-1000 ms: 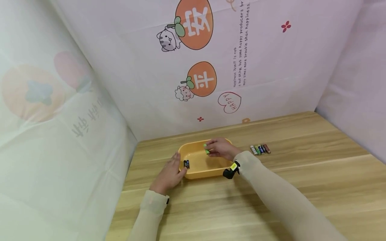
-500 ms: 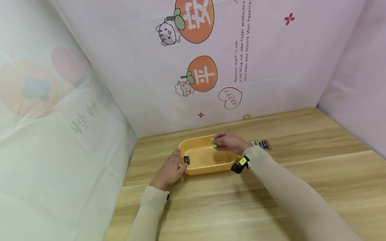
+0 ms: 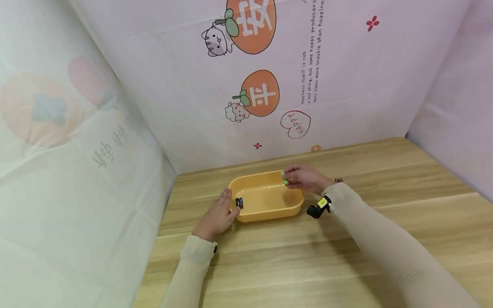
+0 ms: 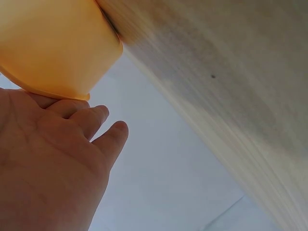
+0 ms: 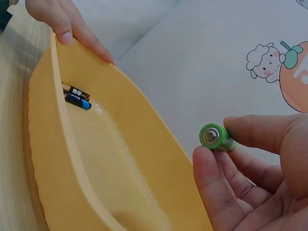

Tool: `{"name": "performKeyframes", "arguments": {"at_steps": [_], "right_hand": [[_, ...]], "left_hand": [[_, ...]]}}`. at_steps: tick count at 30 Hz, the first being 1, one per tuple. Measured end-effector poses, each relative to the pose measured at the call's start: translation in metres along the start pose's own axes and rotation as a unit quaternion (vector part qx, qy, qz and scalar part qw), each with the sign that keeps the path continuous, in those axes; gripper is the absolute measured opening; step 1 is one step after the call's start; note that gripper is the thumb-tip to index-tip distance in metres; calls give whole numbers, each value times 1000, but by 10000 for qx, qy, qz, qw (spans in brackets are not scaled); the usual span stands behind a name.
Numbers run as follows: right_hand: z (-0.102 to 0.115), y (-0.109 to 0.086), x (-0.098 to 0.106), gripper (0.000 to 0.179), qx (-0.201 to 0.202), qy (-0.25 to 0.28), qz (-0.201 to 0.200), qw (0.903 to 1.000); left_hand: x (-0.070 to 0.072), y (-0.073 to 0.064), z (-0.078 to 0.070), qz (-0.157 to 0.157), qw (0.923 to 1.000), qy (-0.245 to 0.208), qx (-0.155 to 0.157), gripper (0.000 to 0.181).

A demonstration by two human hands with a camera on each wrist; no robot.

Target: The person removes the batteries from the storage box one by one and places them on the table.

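A yellow plastic tub (image 3: 265,216) stands on the wood-grain table. My left hand (image 3: 216,217) rests at its left end, its nearly straight fingers against the rim and the thumb at the near corner. Two dark batteries (image 5: 77,96) lie side by side on the tub's floor, close to that hand. Between thumb and fingertips, my right hand (image 3: 304,177) pinches a green battery (image 5: 211,136) above the tub's right end. Its metal tip faces the right wrist camera. In the left wrist view, the fingers (image 4: 91,118) touch the tub just under its rim.
Right of the tub, a reddish battery (image 3: 338,180) shows behind the right sleeve, which hides the others of that row. A printed white cloth (image 3: 185,107) stands behind the table, with more cloth on both sides. A black wrist camera (image 3: 319,207) hangs from the right wrist.
The right hand has moved rightward over the tub with the green battery, its forearm now covering most of the battery row. The left hand stays at the tub's left end.
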State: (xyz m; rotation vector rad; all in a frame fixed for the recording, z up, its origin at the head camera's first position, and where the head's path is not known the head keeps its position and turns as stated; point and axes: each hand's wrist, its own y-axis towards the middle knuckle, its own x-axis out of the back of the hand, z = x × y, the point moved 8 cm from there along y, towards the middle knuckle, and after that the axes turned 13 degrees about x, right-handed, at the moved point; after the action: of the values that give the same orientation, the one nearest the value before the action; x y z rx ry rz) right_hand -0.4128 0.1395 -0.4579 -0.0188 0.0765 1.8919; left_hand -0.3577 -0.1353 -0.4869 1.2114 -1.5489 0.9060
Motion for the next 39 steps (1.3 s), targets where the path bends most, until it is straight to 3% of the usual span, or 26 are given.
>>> {"name": "performKeyframes", "arguments": {"at_steps": [6, 13, 39], "right_hand": [[0, -3, 9, 35, -13, -82, 45, 10000], [-4, -6, 20, 38, -78, -127, 16, 9999], [-8, -24, 69, 52, -162, -602, -239, 9978]], "left_hand": [[4, 0, -1, -109, 9999, -49, -117, 75], [-1, 1, 0, 56, 10000, -69, -15, 72], [5, -3, -3, -125, 9999, -34, -25, 71]]}}
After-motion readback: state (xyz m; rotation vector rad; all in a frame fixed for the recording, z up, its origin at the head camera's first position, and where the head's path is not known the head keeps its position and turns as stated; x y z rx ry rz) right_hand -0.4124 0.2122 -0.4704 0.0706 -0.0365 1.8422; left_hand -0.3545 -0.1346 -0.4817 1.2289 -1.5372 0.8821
